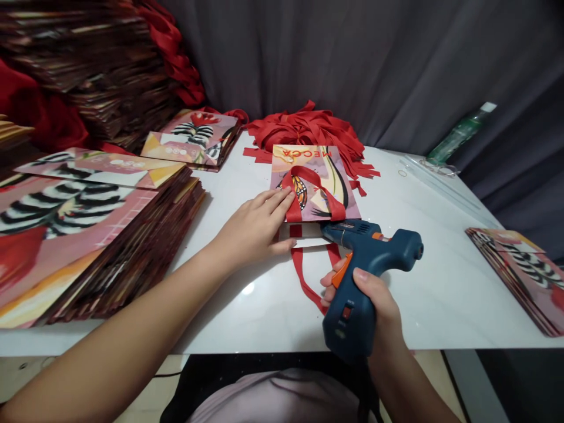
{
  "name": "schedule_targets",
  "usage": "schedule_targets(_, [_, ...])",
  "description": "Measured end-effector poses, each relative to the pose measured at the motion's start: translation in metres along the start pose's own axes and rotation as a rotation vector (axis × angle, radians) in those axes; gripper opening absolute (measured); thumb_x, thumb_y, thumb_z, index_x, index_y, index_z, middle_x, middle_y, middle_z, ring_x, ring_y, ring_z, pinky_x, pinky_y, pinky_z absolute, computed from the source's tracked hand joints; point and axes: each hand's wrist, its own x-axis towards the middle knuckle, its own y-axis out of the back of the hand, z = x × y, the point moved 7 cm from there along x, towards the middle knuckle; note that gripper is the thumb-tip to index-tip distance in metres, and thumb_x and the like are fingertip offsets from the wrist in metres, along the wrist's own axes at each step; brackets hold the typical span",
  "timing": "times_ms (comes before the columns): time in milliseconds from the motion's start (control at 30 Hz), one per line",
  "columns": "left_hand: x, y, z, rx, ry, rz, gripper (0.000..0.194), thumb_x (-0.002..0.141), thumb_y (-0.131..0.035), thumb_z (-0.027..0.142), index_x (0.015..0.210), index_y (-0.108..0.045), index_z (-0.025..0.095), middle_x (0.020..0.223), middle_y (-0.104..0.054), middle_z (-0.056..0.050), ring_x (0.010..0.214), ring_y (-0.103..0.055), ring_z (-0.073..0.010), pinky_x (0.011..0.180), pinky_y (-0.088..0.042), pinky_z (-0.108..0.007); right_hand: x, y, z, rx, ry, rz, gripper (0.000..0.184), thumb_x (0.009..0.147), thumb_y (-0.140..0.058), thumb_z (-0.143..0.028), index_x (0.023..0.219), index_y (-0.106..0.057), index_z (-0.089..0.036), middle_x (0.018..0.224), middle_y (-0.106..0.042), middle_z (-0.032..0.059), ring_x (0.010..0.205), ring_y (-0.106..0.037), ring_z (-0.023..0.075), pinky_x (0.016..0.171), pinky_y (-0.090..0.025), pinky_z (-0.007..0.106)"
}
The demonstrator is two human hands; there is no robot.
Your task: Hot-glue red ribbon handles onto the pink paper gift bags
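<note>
A paper gift bag (328, 176) with a butterfly print and the upside-down word MECCA lies flat on the table, its mouth toward me. One red ribbon handle (335, 207) loops over its upper panel; another red ribbon (304, 282) trails from the lower edge. My left hand (259, 226) rests with fingers stretched over the bag's left edge and ribbon, thumb apart near the lower panel. In my right hand (374, 296) is a dark blue hot glue gun (352, 294) with an orange trigger. Its nozzle tip is hidden at the bag's mouth.
A pile of red ribbons (308, 126) lies behind the bag. Printed bags are stacked at the left (101, 235), the back left (198, 138) and the right edge (520, 264). Clear glue sticks (440, 182) lie near a green bottle (460, 138). A grey curtain (352, 53) hangs behind.
</note>
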Motion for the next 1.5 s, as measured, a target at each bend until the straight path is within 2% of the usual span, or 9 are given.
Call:
schedule_targets(200, [0.000, 0.001, 0.001, -0.008, 0.013, -0.018, 0.086, 0.083, -0.057, 0.050, 0.153, -0.024, 0.012, 0.158, -0.031, -0.014, 0.141, -0.031, -0.0342, 0.110, -0.034, -0.045, 0.001, 0.000, -0.003, -0.119, 0.050, 0.017, 0.036, 0.070, -0.078, -0.042, 0.089, -0.059, -0.018, 0.072, -0.070, 0.0037, 0.056, -0.062, 0.0156, 0.049, -0.050, 0.025])
schedule_targets(433, [-0.002, 0.002, 0.003, 0.012, 0.022, -0.021, 0.086, 0.083, -0.058, 0.050, 0.152, -0.027, 0.007, 0.157, -0.031, -0.015, 0.141, -0.031, -0.0346, 0.111, -0.033, -0.044, 0.005, 0.003, 0.002, -0.282, 0.088, 0.042, 0.042, 0.066, -0.081, -0.050, 0.085, -0.061, -0.018, 0.071, -0.067, 0.0025, 0.056, -0.059, 0.0158, 0.051, -0.050, 0.028])
schedule_targets(733, [-0.004, 0.001, 0.006, 0.012, 0.008, 0.076, 0.081, 0.083, -0.057, 0.047, 0.148, -0.033, 0.006, 0.155, -0.037, -0.015, 0.139, -0.034, -0.0337, 0.105, -0.038, -0.042, 0.014, -0.004, -0.002, -0.704, 0.170, -0.058, 0.044, 0.075, -0.072, -0.058, 0.076, -0.057, -0.017, 0.063, -0.057, 0.0002, 0.054, -0.055, 0.0163, 0.052, -0.048, 0.031])
schedule_targets(967, [-0.006, 0.003, 0.007, 0.005, 0.005, 0.088, 0.080, 0.083, -0.058, 0.045, 0.148, -0.034, 0.004, 0.153, -0.039, -0.018, 0.137, -0.036, -0.0342, 0.103, -0.039, -0.043, 0.015, -0.001, -0.010, -1.091, 0.308, 0.005, 0.041, 0.077, -0.069, -0.054, 0.070, -0.046, -0.020, 0.061, -0.043, -0.0052, 0.059, -0.043, 0.0131, 0.056, -0.037, 0.027])
schedule_targets(1233, [-0.006, 0.003, 0.007, 0.011, 0.021, 0.103, 0.081, 0.081, -0.059, 0.045, 0.147, -0.035, 0.005, 0.153, -0.039, -0.018, 0.137, -0.037, -0.0342, 0.103, -0.039, -0.042, 0.011, -0.019, -0.020, -1.358, 0.313, 0.027, 0.030, 0.078, -0.066, -0.048, 0.079, -0.053, -0.021, 0.066, -0.057, -0.0026, 0.063, -0.052, 0.0172, 0.060, -0.038, 0.028])
schedule_targets(1367, [-0.006, 0.003, 0.006, 0.017, 0.036, 0.086, 0.081, 0.082, -0.060, 0.046, 0.147, -0.035, 0.006, 0.153, -0.039, -0.017, 0.138, -0.037, -0.0335, 0.104, -0.038, -0.041, 0.006, -0.027, -0.024, -1.483, 0.319, 0.013, 0.026, 0.079, -0.064, -0.044, 0.087, -0.058, -0.021, 0.076, -0.065, 0.0019, 0.072, -0.059, 0.0216, 0.066, -0.041, 0.031])
schedule_targets(1500, [-0.005, 0.002, 0.004, 0.020, 0.037, 0.069, 0.080, 0.083, -0.058, 0.048, 0.148, -0.035, 0.008, 0.154, -0.038, -0.015, 0.139, -0.036, -0.0332, 0.106, -0.037, -0.041, -0.002, -0.033, -0.028, -1.600, 0.367, -0.032, 0.021, 0.082, -0.060, -0.040, 0.090, -0.060, -0.021, 0.083, -0.067, 0.0053, 0.080, -0.058, 0.0255, 0.071, -0.041, 0.034])
